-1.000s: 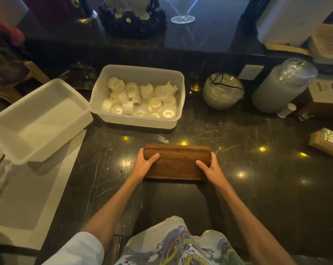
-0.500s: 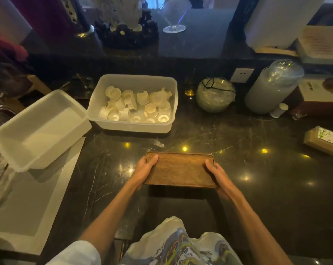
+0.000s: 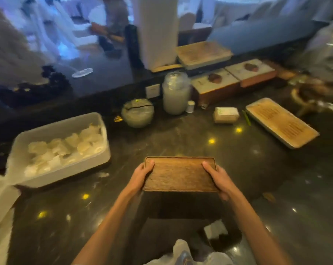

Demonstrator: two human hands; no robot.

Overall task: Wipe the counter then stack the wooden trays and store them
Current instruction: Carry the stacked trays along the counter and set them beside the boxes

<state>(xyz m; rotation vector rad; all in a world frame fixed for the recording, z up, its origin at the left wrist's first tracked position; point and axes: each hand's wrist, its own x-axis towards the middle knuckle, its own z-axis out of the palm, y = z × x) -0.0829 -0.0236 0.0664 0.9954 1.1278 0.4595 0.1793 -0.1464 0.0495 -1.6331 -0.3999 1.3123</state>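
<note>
A dark wooden tray (image 3: 179, 174) is held flat above the black marble counter (image 3: 257, 178), its shadow falling below it. My left hand (image 3: 142, 174) grips its left end and my right hand (image 3: 218, 178) grips its right end, thumbs on top. A lighter slatted tray (image 3: 281, 122) lies on the counter at the right. Another slatted tray (image 3: 203, 53) sits on the raised ledge at the back.
A white plastic tub (image 3: 60, 148) full of small white cups stands at the left. A glass bowl (image 3: 137, 112), a tall jar (image 3: 176, 92), a small box (image 3: 225, 114) and two wooden boxes (image 3: 232, 79) line the back. A white cloth (image 3: 216, 229) lies near the front edge.
The view has swung up and right, bringing the right side of the counter and its slatted tray into view. The wooden tray, first tilted on edge, now lies flat in both hands.
</note>
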